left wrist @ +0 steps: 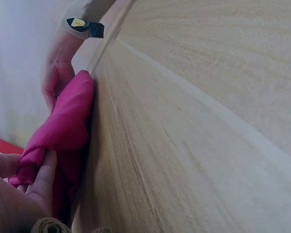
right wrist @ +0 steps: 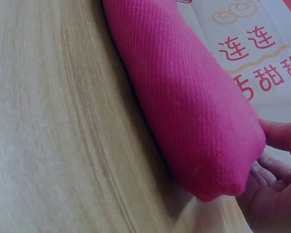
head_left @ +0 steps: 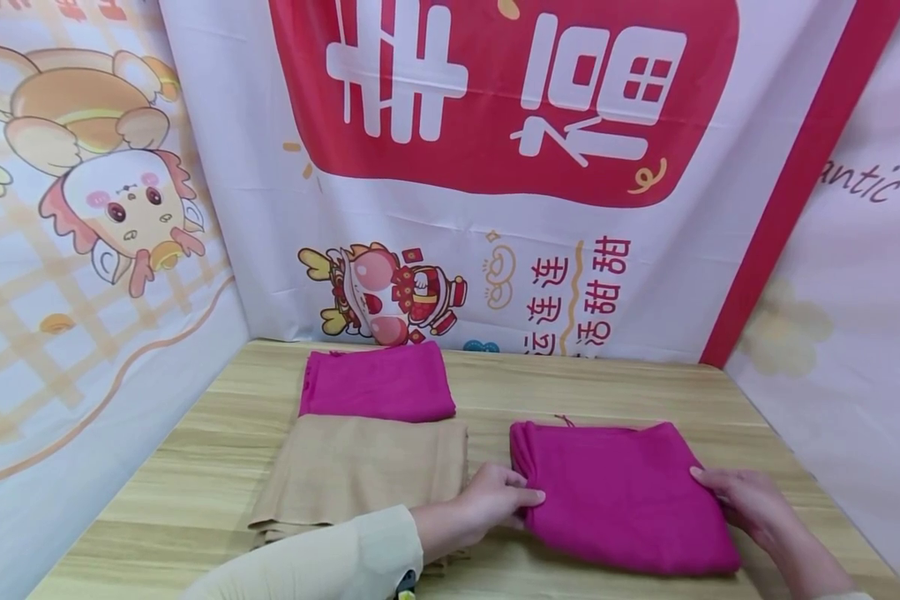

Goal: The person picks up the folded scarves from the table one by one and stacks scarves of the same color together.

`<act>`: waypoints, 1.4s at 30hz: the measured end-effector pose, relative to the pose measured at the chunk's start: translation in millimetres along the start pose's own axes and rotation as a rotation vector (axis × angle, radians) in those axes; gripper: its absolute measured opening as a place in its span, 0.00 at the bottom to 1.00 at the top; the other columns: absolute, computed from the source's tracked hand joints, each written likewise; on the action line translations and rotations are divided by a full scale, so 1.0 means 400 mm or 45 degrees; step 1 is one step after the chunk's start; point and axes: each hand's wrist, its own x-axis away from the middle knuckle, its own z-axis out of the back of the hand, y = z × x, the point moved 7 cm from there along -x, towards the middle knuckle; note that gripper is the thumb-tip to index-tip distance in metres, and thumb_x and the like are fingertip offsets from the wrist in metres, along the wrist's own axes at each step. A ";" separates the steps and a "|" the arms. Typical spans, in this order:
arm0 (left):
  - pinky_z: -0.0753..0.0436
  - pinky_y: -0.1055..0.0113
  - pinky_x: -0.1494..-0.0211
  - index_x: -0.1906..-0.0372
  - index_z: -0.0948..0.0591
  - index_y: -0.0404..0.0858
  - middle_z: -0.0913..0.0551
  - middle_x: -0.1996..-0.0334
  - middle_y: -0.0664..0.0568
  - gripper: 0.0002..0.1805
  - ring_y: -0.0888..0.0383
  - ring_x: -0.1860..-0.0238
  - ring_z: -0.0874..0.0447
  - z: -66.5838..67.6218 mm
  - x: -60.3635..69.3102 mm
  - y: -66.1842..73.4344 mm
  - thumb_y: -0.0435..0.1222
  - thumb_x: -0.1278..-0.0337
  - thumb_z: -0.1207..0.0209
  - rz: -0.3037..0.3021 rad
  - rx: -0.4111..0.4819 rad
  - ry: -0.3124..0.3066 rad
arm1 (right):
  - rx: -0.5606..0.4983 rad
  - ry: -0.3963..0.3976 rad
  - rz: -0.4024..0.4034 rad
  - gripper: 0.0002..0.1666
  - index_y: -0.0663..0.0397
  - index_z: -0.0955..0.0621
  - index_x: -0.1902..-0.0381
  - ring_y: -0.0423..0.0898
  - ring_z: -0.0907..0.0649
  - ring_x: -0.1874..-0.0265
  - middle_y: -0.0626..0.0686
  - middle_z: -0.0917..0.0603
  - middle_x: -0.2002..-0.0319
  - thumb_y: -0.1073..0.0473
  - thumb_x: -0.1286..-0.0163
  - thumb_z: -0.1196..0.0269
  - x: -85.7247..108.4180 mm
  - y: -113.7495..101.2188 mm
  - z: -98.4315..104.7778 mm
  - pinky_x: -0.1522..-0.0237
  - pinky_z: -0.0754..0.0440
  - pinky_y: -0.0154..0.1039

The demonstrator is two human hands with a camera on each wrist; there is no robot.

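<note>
A folded magenta knit cloth (head_left: pixel 622 500) lies on the right part of the wooden table. My left hand (head_left: pixel 495 500) pinches its left edge, thumb on top and fingers underneath; in the left wrist view those fingers (left wrist: pixel 44 177) press into the fold. At the opposite edge my right hand (head_left: pixel 750 504) grips the same cloth, its thumb over the top. The right wrist view shows the cloth's thick rounded front fold (right wrist: pixel 194 111) beside the right hand (right wrist: pixel 276 179).
A folded beige cloth (head_left: pixel 367 467) lies left of the left hand, close to that forearm. Behind it is a second folded magenta cloth (head_left: pixel 378 383). The wooden table (head_left: pixel 165 500) ends at printed hanging sheets (head_left: pixel 255 275) on the back and sides.
</note>
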 end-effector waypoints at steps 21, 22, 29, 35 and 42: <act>0.14 0.58 0.65 0.65 0.18 0.22 0.16 0.71 0.41 0.04 0.45 0.67 0.13 0.002 0.000 -0.035 0.23 0.42 0.40 0.104 0.013 -0.052 | 0.050 -0.056 -0.040 0.22 0.73 0.21 0.56 0.42 0.17 0.66 0.48 0.16 0.66 0.54 0.31 0.38 -0.003 0.023 0.000 0.60 0.16 0.41; 0.14 0.57 0.65 0.66 0.18 0.22 0.16 0.71 0.41 0.04 0.46 0.67 0.13 0.002 0.000 -0.035 0.22 0.42 0.40 0.105 0.015 -0.055 | 0.054 -0.057 -0.042 0.22 0.73 0.21 0.56 0.42 0.17 0.66 0.48 0.16 0.66 0.54 0.31 0.38 -0.002 0.023 0.001 0.60 0.16 0.41; 0.14 0.57 0.64 0.65 0.18 0.22 0.15 0.71 0.40 0.04 0.47 0.67 0.13 0.003 0.003 -0.035 0.22 0.42 0.39 0.123 0.008 -0.076 | 0.069 -0.060 -0.053 0.23 0.73 0.22 0.56 0.42 0.17 0.66 0.48 0.17 0.66 0.52 0.31 0.39 0.000 0.023 0.001 0.60 0.16 0.41; 0.14 0.57 0.63 0.66 0.18 0.21 0.15 0.71 0.41 0.04 0.47 0.66 0.13 0.002 0.006 -0.030 0.22 0.43 0.39 0.126 0.002 -0.066 | 0.057 -0.080 -0.038 0.23 0.74 0.22 0.56 0.42 0.16 0.66 0.49 0.15 0.65 0.54 0.29 0.40 0.001 0.019 -0.002 0.60 0.16 0.43; 0.14 0.58 0.64 0.67 0.18 0.22 0.16 0.72 0.43 0.05 0.48 0.67 0.13 0.006 0.010 -0.026 0.24 0.43 0.38 0.138 -0.039 -0.050 | 0.090 -0.081 -0.017 0.25 0.77 0.23 0.53 0.43 0.15 0.65 0.52 0.14 0.64 0.54 0.29 0.41 0.006 0.010 0.001 0.59 0.16 0.43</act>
